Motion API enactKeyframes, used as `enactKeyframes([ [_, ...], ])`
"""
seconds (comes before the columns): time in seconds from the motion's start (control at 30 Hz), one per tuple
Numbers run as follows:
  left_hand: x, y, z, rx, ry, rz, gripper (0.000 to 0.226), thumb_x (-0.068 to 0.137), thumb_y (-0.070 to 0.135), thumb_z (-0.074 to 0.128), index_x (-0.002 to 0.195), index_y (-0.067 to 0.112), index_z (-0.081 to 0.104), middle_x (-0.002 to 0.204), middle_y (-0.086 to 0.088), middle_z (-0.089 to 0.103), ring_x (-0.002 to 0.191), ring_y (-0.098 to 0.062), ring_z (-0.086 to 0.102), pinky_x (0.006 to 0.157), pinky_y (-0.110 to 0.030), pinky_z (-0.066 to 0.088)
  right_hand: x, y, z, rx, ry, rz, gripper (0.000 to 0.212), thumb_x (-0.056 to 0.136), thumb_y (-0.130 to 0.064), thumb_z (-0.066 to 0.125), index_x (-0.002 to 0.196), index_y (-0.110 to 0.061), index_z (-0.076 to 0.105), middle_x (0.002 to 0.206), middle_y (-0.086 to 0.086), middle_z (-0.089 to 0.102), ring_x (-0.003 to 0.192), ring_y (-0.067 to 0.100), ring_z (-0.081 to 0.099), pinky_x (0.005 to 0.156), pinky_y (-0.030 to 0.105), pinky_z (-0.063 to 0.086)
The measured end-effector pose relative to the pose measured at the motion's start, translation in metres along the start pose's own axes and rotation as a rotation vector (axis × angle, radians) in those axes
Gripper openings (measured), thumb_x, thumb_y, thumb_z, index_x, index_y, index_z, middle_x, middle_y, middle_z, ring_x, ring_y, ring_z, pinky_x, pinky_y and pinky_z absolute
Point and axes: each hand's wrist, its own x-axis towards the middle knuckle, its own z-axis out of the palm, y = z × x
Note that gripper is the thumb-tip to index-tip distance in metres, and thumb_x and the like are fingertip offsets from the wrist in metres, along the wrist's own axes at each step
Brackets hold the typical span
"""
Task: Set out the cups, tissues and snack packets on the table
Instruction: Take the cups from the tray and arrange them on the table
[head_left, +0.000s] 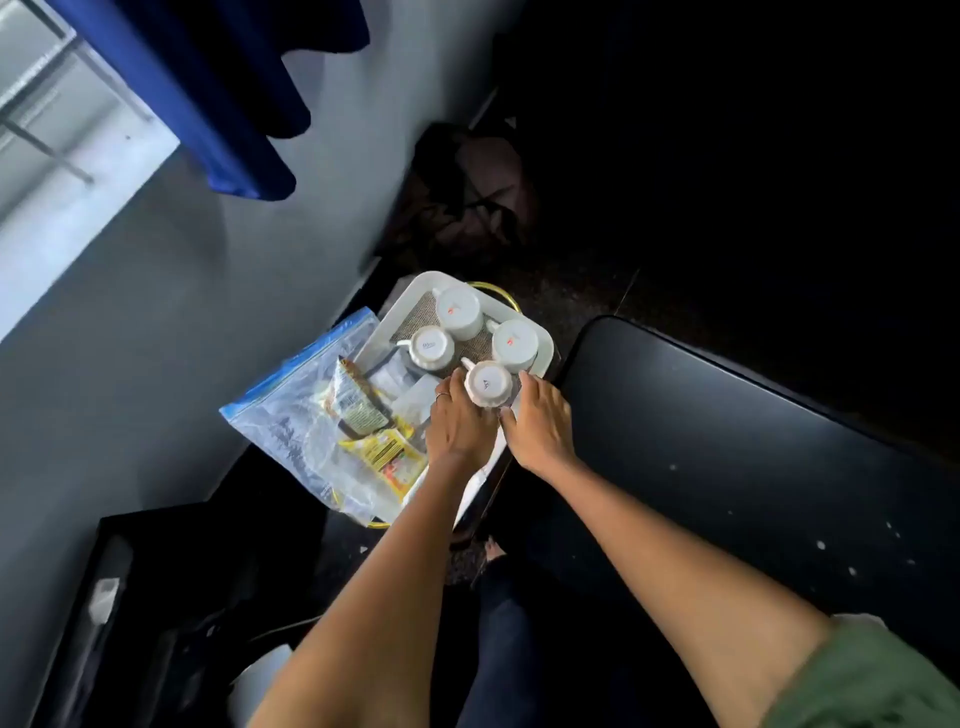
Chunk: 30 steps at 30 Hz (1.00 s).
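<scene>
A white tray (540, 332) holds several white cups standing upside down. The nearest cup (488, 385) sits between my two hands. My left hand (457, 423) touches its left side and my right hand (540, 423) is against its right side; whether they grip it I cannot tell. Behind it stand a cup (430, 347) at the left, one (458, 310) at the back and one (515, 343) at the right. Yellow snack packets (382, 452) and white tissue packs (395, 376) lie on the tray's left part, beside a clear zip bag (296, 415) with a blue strip.
A dark table (753, 441) stretches to the right of the tray. A grey wall (171, 322) runs along the left, with a blue curtain (208, 104) and a window above. A bag (467, 197) lies in the dark beyond the tray. Black cases (130, 597) sit lower left.
</scene>
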Motion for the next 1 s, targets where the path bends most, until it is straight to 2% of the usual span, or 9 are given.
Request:
enactKeyframes([
  [0.23,0.033,-0.011,-0.002,-0.084,-0.143,-0.097,0.069,0.093,0.026,0.049,0.151,0.010,0.015,0.153,-0.015,0.027,0.139,-0.030,0.031,0.109,-0.043,0.030,0.034,-0.015,0.014,0.324,-0.103,0.293,0.045,0.087,-0.022,0.055,0.128,-0.007,0.045,0.132,0.013,0.051,0.122,0.033,0.049,0.098,0.043,0.042],
  [0.3,0.042,-0.011,-0.001,-0.094,-0.186,-0.107,0.068,0.094,0.025,0.048,0.151,0.009,0.014,0.154,-0.017,0.025,0.141,-0.030,0.029,0.112,-0.042,0.027,0.042,-0.017,0.018,0.492,-0.124,0.361,0.041,0.084,-0.020,0.055,0.122,-0.006,0.050,0.124,0.014,0.058,0.113,0.033,0.056,0.088,0.037,0.047],
  [0.37,0.049,-0.011,0.001,-0.098,-0.221,-0.130,0.067,0.094,0.023,0.047,0.151,0.008,0.015,0.153,-0.018,0.028,0.141,-0.031,0.029,0.112,-0.042,0.028,0.045,-0.018,0.021,0.621,-0.168,0.412,0.039,0.087,-0.018,0.054,0.124,-0.007,0.051,0.123,0.012,0.061,0.110,0.028,0.058,0.080,0.029,0.043],
  [0.47,0.055,-0.011,0.005,-0.123,-0.231,-0.141,0.051,0.091,0.016,0.045,0.140,0.006,0.032,0.141,-0.019,0.044,0.129,-0.035,0.042,0.104,-0.042,0.036,0.050,-0.019,0.024,0.722,-0.203,0.460,0.041,0.090,-0.018,0.053,0.129,-0.010,0.045,0.124,0.008,0.058,0.108,0.023,0.055,0.076,0.025,0.041],
  [0.6,0.058,-0.008,0.008,-0.173,-0.258,-0.159,0.052,0.091,0.010,0.042,0.142,0.007,0.030,0.140,-0.016,0.047,0.128,-0.033,0.045,0.103,-0.039,0.036,0.054,-0.018,0.026,0.827,-0.233,0.508,0.043,0.089,-0.019,0.053,0.130,-0.014,0.043,0.120,0.010,0.060,0.091,0.017,0.056,0.058,0.021,0.040],
  [0.73,0.055,-0.005,0.006,-0.248,-0.220,-0.201,0.050,0.093,0.012,0.042,0.142,0.009,0.033,0.140,-0.013,0.048,0.125,-0.031,0.047,0.102,-0.038,0.038,0.050,-0.014,0.021,0.930,-0.257,0.556,0.035,0.088,-0.012,0.055,0.123,-0.012,0.049,0.090,0.003,0.064,0.068,0.008,0.058,0.047,0.013,0.043],
  [0.83,0.042,-0.005,0.007,-0.302,-0.136,-0.194,0.046,0.092,0.014,0.044,0.137,0.011,0.040,0.134,-0.009,0.053,0.120,-0.029,0.051,0.097,-0.036,0.039,0.042,-0.012,0.013,1.032,-0.244,0.584,0.022,0.090,-0.018,0.057,0.110,-0.013,0.051,0.074,0.000,0.058,0.061,0.007,0.055,0.049,0.014,0.044],
  [0.93,0.025,-0.006,0.015,-0.359,-0.036,-0.196,0.044,0.092,0.018,0.046,0.135,0.013,0.043,0.132,-0.007,0.056,0.118,-0.027,0.054,0.099,-0.040,0.043,0.032,-0.010,0.006,1.098,-0.202,0.599,0.025,0.090,-0.032,0.057,0.104,-0.012,0.057,0.080,0.003,0.060,0.067,0.012,0.057,0.061,0.022,0.047],
  [1.0,0.011,-0.004,0.022,-0.415,0.025,-0.195,0.041,0.092,0.018,0.047,0.132,0.011,0.045,0.130,-0.007,0.057,0.118,-0.026,0.055,0.099,-0.043,0.044,0.023,-0.008,0.000,1.125,-0.174,0.598,0.027,0.088,-0.041,0.057,0.088,-0.014,0.060,0.082,0.004,0.062,0.075,0.016,0.058,0.071,0.029,0.048],
])
